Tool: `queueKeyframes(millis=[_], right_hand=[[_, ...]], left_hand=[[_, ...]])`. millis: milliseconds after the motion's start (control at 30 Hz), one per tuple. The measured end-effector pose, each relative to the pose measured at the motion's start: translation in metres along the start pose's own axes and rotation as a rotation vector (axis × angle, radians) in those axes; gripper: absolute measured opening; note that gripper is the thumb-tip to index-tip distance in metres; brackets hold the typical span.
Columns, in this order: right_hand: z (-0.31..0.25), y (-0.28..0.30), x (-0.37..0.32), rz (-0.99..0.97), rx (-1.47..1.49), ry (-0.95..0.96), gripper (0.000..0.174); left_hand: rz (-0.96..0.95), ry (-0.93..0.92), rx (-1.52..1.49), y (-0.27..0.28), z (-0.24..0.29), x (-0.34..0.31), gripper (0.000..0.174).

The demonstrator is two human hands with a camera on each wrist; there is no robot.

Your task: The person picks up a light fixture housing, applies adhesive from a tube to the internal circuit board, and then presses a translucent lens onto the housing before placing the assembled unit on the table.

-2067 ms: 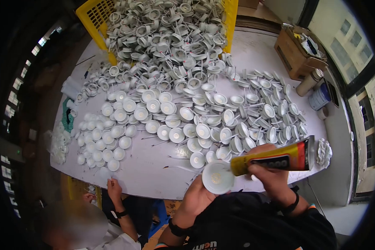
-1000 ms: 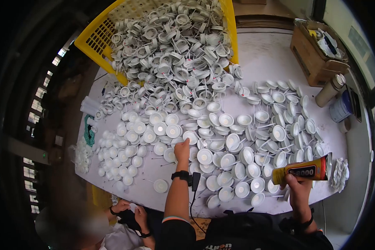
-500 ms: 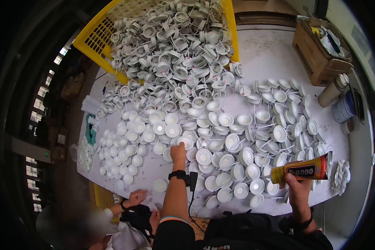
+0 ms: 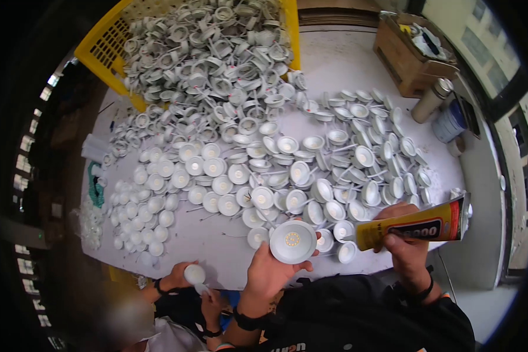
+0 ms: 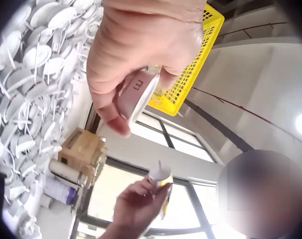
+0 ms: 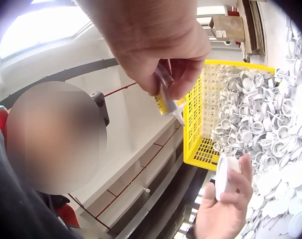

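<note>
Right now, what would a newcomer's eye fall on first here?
Probably the yellow crate on the table's far side, heaped with white fittings. Next, the yellow tube in the right hand, near the white dish in the left hand. Then the many loose dishes spread between crate and hands.

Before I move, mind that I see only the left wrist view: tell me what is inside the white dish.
Observer: The head view shows a ring of small yellow dots in the middle of the white dish that the left hand holds.
Operator: Read me the tube.
Observer: The tube in the right hand carries large digits ending in 000.
Operator: Check for anyone else at the table.
Observer: Yes, a neighbour's hand holds a white disc.
</note>
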State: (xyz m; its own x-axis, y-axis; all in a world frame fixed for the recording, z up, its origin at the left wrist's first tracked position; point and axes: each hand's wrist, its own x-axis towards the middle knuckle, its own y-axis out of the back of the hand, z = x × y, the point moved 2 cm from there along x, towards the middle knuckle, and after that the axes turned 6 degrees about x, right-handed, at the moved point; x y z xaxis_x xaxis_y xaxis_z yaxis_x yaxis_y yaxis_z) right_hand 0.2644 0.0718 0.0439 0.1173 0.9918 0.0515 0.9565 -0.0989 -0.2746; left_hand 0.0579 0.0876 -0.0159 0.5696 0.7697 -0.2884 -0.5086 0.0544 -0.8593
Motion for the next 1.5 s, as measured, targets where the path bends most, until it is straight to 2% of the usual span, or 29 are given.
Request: queueKeyframes(millis=[67, 167, 233, 267, 400, 467, 533, 767, 833, 933, 1000, 1067, 1133, 1200, 1233, 1333, 1433, 1500], right_hand=[[-0.006, -0.008, -0.001, -0.048, -0.08, 0.087, 0.026], [-0.012, -0.015, -0.002, -0.126, -0.238, 0.189, 0.025], [-0.013, -0.022, -0.003, -0.108, -0.274, 0.192, 0.026], [-0.014, -0.024, -0.003, -0.09, -0.3, 0.194, 0.032], [-0.016, -0.025, -0.003, -0.164, -0.422, 0.239, 0.029], [-0.015, -0.027, -0.003, -0.161, -0.426, 0.228, 0.028], [-0.015, -0.029, -0.002, -0.16, -0.432, 0.217, 0.028], [-0.015, -0.033, -0.001, -0.176, -0.478, 0.221, 0.025], [-0.015, -0.033, -0.001, -0.167, -0.478, 0.227, 0.025], [-0.016, -0.034, -0.002, -0.198, -0.525, 0.24, 0.024], [-0.015, -0.034, -0.002, -0.254, -0.595, 0.315, 0.022], [-0.016, -0.036, -0.003, -0.273, -0.558, 0.303, 0.022], [-0.024, -0.041, -0.002, -0.291, -0.521, 0.292, 0.022], [-0.036, -0.05, 0.0, -0.402, -0.649, 0.23, 0.026], [-0.036, -0.05, 0.001, -0.391, -0.661, 0.304, 0.027], [-0.04, -0.051, 0.0, -0.346, -0.837, 0.315, 0.026], [-0.037, -0.045, -0.001, -0.309, -0.822, 0.375, 0.02], [-0.041, -0.045, -0.003, -0.313, -0.825, 0.34, 0.02]], left_hand=[[-0.04, 0.011, -0.078, -0.012, -0.006, -0.004, 0.052], [-0.009, 0.021, 0.021, -0.017, -0.016, -0.01, 0.056], [-0.055, 0.096, 0.001, -0.02, -0.021, -0.012, 0.056], [-0.058, 0.096, -0.006, -0.022, -0.022, -0.013, 0.056], [-0.069, 0.11, 0.014, -0.023, -0.026, -0.016, 0.058], [-0.08, 0.106, 0.009, -0.019, -0.027, -0.017, 0.058], [-0.218, 0.14, -0.119, -0.018, -0.029, -0.017, 0.056], [-0.17, 0.138, -0.112, -0.017, -0.029, -0.019, 0.055], [-0.24, 0.161, -0.149, -0.016, -0.029, -0.018, 0.054], [-0.235, 0.168, -0.152, -0.018, -0.029, -0.019, 0.054], [-0.223, 0.166, -0.136, -0.018, -0.029, -0.02, 0.054], [-0.211, 0.162, -0.119, -0.018, -0.029, -0.018, 0.055], [-0.316, 0.182, -0.127, -0.021, -0.028, -0.016, 0.054], [-0.317, 0.165, -0.136, -0.02, -0.03, -0.015, 0.054], [-0.317, 0.148, -0.143, -0.019, -0.03, -0.014, 0.053], [-0.275, 0.139, -0.113, -0.017, -0.028, -0.017, 0.054], [-0.168, 0.117, -0.063, -0.014, -0.024, -0.02, 0.054], [-0.16, 0.092, -0.03, -0.013, -0.022, -0.021, 0.054]])
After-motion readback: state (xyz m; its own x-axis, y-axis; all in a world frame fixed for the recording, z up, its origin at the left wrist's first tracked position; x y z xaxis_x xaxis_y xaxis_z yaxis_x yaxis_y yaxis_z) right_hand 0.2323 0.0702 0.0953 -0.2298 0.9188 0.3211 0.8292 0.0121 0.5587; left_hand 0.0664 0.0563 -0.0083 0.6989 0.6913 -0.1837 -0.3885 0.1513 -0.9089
